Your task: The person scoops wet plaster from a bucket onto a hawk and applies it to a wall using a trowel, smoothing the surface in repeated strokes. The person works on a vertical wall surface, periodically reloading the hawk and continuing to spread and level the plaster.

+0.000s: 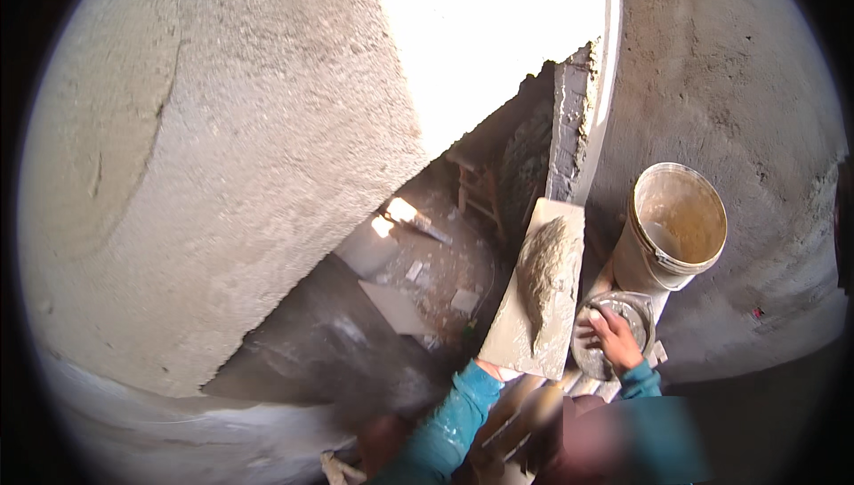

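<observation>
Mortar [544, 262] sits heaped along the board [511, 340]; loading looks well along, the heap not yet spread out. The left hand [495, 368] is at the board's near end, its fingers hidden underneath. Right of the board, the right hand [618, 341] reaches into a basin [588, 362], fingers bent, grip unclear. A bucket [634, 249] stands beyond the basin, also right of the board.

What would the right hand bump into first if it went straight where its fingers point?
Probably the left side of the round grey tub, though how deep the right hand sits is unclear.
</observation>
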Motion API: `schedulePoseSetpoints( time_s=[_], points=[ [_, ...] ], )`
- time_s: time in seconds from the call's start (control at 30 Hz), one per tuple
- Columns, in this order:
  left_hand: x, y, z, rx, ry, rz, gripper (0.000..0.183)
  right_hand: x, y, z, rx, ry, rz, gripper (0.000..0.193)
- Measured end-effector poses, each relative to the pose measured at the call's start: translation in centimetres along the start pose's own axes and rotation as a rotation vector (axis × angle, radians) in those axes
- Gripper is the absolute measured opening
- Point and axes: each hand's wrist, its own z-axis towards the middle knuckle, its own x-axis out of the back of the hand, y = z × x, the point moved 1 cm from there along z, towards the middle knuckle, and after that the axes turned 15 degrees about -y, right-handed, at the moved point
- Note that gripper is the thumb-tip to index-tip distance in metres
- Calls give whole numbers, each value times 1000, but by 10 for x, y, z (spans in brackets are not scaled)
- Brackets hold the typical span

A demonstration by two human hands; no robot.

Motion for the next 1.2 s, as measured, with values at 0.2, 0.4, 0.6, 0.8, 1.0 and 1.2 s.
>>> schedulePoseSetpoints(
  time_s=[0.2, 0.4, 0.6, 0.8, 1.0, 1.2],
  points=[
    [19, 120, -36, 75, 23, -408, 57, -93, -90, 30, 237, -207, 947, 57],
    [63, 236, -51, 85, 77, -823, 59, -135, -171, 49, 419, -451, 1286, 53],
    [115, 330, -50, 48, 108, -1188, 64, -182, -269, 77, 310, -222, 1116, 37],
    [19, 383, -160, 165, -172, -1487, 79, -210, -314, 75, 478, -49, 1171, 42],
    [-36, 336, -308, 431, -14, -655, 45, -223, -385, 53, 472, -153, 1127, 29],
    [-27, 375, -345, 504, 43, -828, 34, -247, -497, 11, 397, 93, 984, 26]
  ],
)
